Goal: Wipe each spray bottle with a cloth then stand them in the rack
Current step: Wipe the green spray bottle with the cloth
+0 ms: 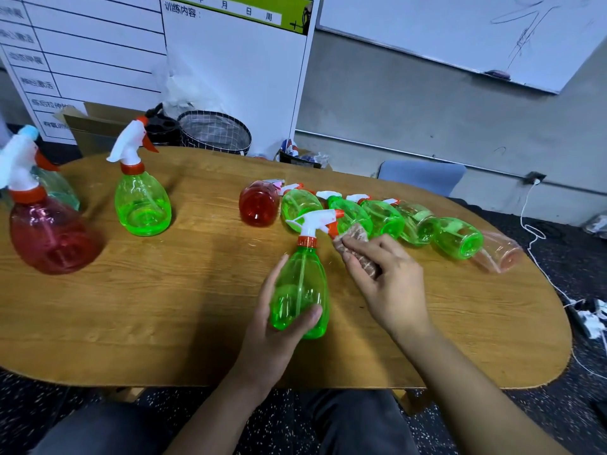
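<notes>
Left hand [272, 326] grips the green bottle [300, 287]; right hand [384, 274] pinches the cloth [356, 247] beside its trigger — wipe downward, rotating steadily.

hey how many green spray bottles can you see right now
7: one upright at left, one in the left hand, five lying in the row. Overlaps may hide others.

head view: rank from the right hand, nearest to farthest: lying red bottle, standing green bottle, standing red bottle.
From the right hand:
1. Lying red bottle, head of the lying row, up and left of the hand.
2. Standing green bottle, upright, left of centre.
3. Standing red bottle, upright at the table's far left edge.
</notes>
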`<act>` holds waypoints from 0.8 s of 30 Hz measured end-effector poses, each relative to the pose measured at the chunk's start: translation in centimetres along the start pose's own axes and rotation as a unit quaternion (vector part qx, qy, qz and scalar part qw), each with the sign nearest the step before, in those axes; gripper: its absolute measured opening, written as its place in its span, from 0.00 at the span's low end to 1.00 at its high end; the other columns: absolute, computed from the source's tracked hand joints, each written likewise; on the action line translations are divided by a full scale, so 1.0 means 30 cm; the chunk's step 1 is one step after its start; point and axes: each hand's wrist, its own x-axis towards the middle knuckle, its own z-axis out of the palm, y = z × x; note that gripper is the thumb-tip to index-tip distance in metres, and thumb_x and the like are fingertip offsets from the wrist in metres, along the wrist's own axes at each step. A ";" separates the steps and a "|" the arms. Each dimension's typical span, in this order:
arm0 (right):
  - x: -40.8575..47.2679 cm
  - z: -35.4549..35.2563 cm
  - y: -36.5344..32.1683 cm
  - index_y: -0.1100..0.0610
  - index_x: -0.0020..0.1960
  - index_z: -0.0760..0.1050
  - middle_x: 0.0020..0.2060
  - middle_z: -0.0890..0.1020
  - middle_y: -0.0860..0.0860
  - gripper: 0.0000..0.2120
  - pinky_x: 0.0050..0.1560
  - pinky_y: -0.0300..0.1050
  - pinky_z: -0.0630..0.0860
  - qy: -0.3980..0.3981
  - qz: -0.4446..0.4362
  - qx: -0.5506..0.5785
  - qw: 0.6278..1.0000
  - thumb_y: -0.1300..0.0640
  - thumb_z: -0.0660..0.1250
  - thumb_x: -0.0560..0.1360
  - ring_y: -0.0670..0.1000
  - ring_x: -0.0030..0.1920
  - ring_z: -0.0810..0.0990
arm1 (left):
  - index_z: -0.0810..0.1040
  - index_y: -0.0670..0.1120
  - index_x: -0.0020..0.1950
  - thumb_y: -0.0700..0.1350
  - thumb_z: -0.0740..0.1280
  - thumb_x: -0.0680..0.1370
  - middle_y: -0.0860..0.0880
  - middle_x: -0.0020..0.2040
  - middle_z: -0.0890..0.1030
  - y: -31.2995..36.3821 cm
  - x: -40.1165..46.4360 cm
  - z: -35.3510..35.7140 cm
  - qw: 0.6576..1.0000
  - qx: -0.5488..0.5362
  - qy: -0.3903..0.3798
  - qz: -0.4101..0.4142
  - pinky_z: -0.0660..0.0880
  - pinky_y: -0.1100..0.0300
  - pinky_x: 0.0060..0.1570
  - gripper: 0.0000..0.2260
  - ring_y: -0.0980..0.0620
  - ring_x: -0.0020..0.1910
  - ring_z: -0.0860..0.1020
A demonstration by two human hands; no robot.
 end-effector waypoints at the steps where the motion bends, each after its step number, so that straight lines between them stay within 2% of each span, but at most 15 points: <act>1: -0.025 -0.002 0.010 0.48 0.62 0.85 0.44 0.80 0.46 0.13 0.38 0.53 0.80 -0.003 0.003 0.003 1.000 0.46 0.69 0.80 0.48 0.40 0.80 | 0.68 0.65 0.80 0.54 0.80 0.71 0.55 0.73 0.80 -0.002 0.003 0.001 1.000 -0.006 0.007 -0.001 0.78 0.51 0.68 0.40 0.53 0.71 0.79; 4: -0.058 -0.013 0.009 0.48 0.61 0.86 0.43 0.80 0.46 0.13 0.38 0.51 0.79 0.010 0.017 0.028 0.999 0.46 0.70 0.80 0.46 0.38 0.80 | 0.68 0.64 0.80 0.54 0.80 0.70 0.54 0.73 0.80 -0.008 0.004 0.004 1.000 -0.006 0.011 -0.004 0.79 0.52 0.68 0.40 0.52 0.71 0.79; 8: 0.021 -0.002 -0.042 0.48 0.62 0.86 0.44 0.81 0.47 0.11 0.43 0.43 0.77 0.070 0.033 0.058 0.995 0.51 0.73 0.80 0.44 0.43 0.81 | 0.67 0.68 0.79 0.55 0.80 0.71 0.56 0.75 0.77 -0.007 -0.004 0.007 1.000 0.013 -0.009 0.000 0.77 0.48 0.70 0.40 0.52 0.73 0.78; 10: 0.057 0.007 -0.049 0.45 0.63 0.85 0.45 0.81 0.45 0.11 0.41 0.46 0.78 0.045 0.033 0.022 0.998 0.48 0.72 0.81 0.46 0.43 0.82 | 0.67 0.67 0.79 0.55 0.80 0.71 0.55 0.75 0.77 -0.004 -0.005 0.002 1.000 0.013 -0.001 0.003 0.74 0.43 0.73 0.40 0.51 0.74 0.77; 12: 0.043 0.013 -0.040 0.44 0.63 0.84 0.44 0.79 0.43 0.12 0.36 0.48 0.79 -0.020 0.005 -0.036 0.999 0.45 0.71 0.80 0.48 0.41 0.82 | 0.68 0.66 0.80 0.55 0.80 0.71 0.54 0.73 0.79 0.001 -0.005 -0.001 1.000 -0.003 0.006 -0.005 0.75 0.42 0.72 0.40 0.51 0.72 0.79; 15: 0.001 -0.007 -0.032 0.44 0.60 0.85 0.43 0.79 0.43 0.11 0.35 0.50 0.80 -0.040 -0.017 -0.019 0.999 0.45 0.70 0.79 0.47 0.40 0.81 | 0.68 0.66 0.79 0.56 0.80 0.70 0.55 0.72 0.80 0.001 -0.002 -0.003 1.000 -0.006 0.006 -0.009 0.78 0.46 0.70 0.40 0.53 0.70 0.80; 18: 0.043 -0.034 -0.039 0.46 0.59 0.86 0.44 0.82 0.46 0.12 0.39 0.50 0.80 0.044 0.017 0.045 0.998 0.45 0.70 0.80 0.44 0.41 0.81 | 0.67 0.68 0.79 0.56 0.80 0.70 0.57 0.73 0.78 -0.003 -0.010 -0.002 1.000 0.008 -0.012 -0.010 0.79 0.50 0.68 0.40 0.54 0.72 0.78; 20: 0.095 -0.040 -0.039 0.47 0.60 0.86 0.46 0.83 0.46 0.11 0.44 0.49 0.80 0.077 0.031 0.055 0.995 0.46 0.71 0.81 0.44 0.44 0.82 | 0.66 0.68 0.80 0.55 0.80 0.71 0.57 0.74 0.78 -0.004 -0.012 -0.003 1.000 0.013 -0.016 -0.009 0.77 0.48 0.69 0.40 0.54 0.72 0.78; 24: 0.139 -0.021 -0.015 0.45 0.61 0.86 0.48 0.84 0.45 0.11 0.46 0.52 0.81 0.031 0.041 0.009 0.999 0.45 0.73 0.80 0.47 0.44 0.83 | 0.65 0.68 0.81 0.56 0.79 0.72 0.60 0.74 0.77 0.004 -0.016 -0.001 0.999 0.032 -0.029 0.001 0.77 0.51 0.70 0.40 0.56 0.72 0.77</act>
